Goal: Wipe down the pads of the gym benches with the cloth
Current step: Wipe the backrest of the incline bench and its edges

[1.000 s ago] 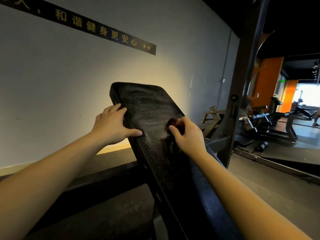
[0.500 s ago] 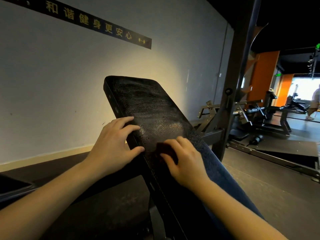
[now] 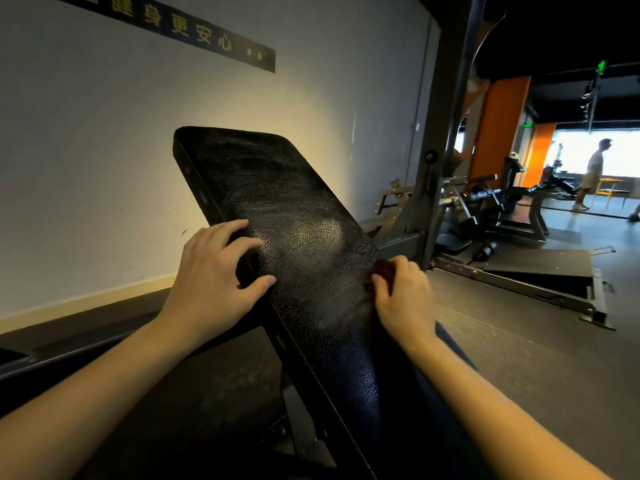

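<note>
Our left hand point(image 3: 214, 282) rests on the left edge of the tilted pad point(image 3: 277, 195), fingers spread and thumb on its face. Our right hand point(image 3: 405, 296) bunches the cloth point(image 3: 382, 270) under curled fingers at the pad's right edge. Just right of it rises a post point(image 3: 446, 133). Beyond it stand machines point(image 3: 502, 209), and a person point(image 3: 594, 174) is far right. A sign point(image 3: 194, 29) crosses the wall behind.

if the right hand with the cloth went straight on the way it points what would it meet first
Only more bench pad: the right hand, gripping the cloth at the pad's right edge, points up the surface toward its top end. The left hand seems off that line.
</note>
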Demonstrator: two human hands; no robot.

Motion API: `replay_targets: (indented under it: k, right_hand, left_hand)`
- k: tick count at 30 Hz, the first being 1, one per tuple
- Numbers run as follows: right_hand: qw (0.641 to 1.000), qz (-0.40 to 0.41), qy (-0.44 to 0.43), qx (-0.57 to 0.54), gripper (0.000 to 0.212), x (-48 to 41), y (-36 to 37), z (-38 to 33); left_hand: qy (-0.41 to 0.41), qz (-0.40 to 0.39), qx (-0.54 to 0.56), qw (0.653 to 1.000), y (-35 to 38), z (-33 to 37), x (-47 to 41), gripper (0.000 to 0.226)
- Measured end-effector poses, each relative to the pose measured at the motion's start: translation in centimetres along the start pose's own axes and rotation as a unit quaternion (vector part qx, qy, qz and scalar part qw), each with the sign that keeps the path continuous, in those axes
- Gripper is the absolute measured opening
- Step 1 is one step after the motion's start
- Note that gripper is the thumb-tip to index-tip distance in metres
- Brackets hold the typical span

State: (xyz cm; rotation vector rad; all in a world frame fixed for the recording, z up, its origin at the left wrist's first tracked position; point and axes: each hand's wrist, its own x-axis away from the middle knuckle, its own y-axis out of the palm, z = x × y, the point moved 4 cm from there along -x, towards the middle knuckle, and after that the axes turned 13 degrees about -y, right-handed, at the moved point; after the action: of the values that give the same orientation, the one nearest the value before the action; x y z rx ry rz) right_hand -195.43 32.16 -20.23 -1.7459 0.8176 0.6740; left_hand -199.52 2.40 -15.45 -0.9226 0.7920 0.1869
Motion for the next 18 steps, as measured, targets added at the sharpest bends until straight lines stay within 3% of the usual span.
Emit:
replay_targets:
  k: [1,3,4,5,7,8,9,10,11,13,14,15,17,18]
  right_hand:
    - [0.993,-0.002,-0.104,-0.052,0.029,1.2,0.4,-3.0]
    - [0.94,-0.054,-0.316,-0.116,0.029,2.6,1.2,-6.1]
    - [0.926,-0.079,-0.348,-0.118,0.03,1.1,1.3,-5.7]
    - [0.943,-0.079,-0.31,-0.093,0.03,-1.0,1.0,-4.8]
    - [0.995,-0.041,-0.084,-0.044,0.034,-5.5,0.5,-1.5]
    - [0.999,-0.036,0.003,-0.016,0.036,-6.4,0.8,-1.1]
    - [0.999,-0.032,0.002,-0.012,0.037,-6.4,1.4,-2.7]
    - [0.997,-0.022,-0.061,-0.038,0.036,-6.2,2.3,-5.4]
    - [0.98,-0.014,-0.18,-0.081,0.034,-5.3,2.9,-9.0]
    - [0.913,-0.048,-0.388,-0.118,0.033,-4.0,4.1,-12.9]
    - [0.897,-0.064,-0.421,-0.118,0.032,-5.6,4.1,-12.6]
    - [0.917,-0.062,-0.38,-0.102,0.032,-7.7,3.8,-11.5]
    - [0.987,-0.038,-0.138,-0.074,0.034,-12.1,3.5,-7.7]
    - [0.997,-0.042,-0.039,-0.042,0.035,-13.1,3.9,-6.8]
  left_hand:
    - [-0.005,0.007,0.004,1.0,0.0,0.0,-0.1,0.06]
    - [-0.014,0.016,0.006,1.0,0.1,0.0,-0.5,0.061]
    - [-0.018,0.015,0.006,1.0,0.2,0.0,-0.6,0.062]
    - [-0.022,0.011,0.009,1.0,0.2,0.0,-0.6,0.063]
    - [-0.025,0.005,0.006,1.0,0.1,0.0,-0.8,0.065]
    - [-0.025,0.005,0.0,1.0,-0.1,0.1,-0.9,0.066]
    - [-0.024,0.008,-0.005,1.0,-0.3,0.0,-1.1,0.067]
    - [-0.026,0.014,-0.006,1.0,-0.5,-0.1,-1.5,0.066]
    - [-0.03,0.022,-0.003,0.999,-0.7,-0.2,-2.0,0.065]
    - [-0.043,0.034,0.009,0.998,-1.0,-0.8,-2.9,0.063]
    - [-0.05,0.036,0.016,0.998,-1.1,-1.2,-3.2,0.063]
    - [-0.056,0.036,0.022,0.998,-1.1,-1.5,-3.3,0.063]
    - [-0.069,0.04,0.025,0.997,-1.1,-2.4,-3.5,0.062]
    - [-0.074,0.044,0.021,0.996,-1.1,-2.6,-3.7,0.063]
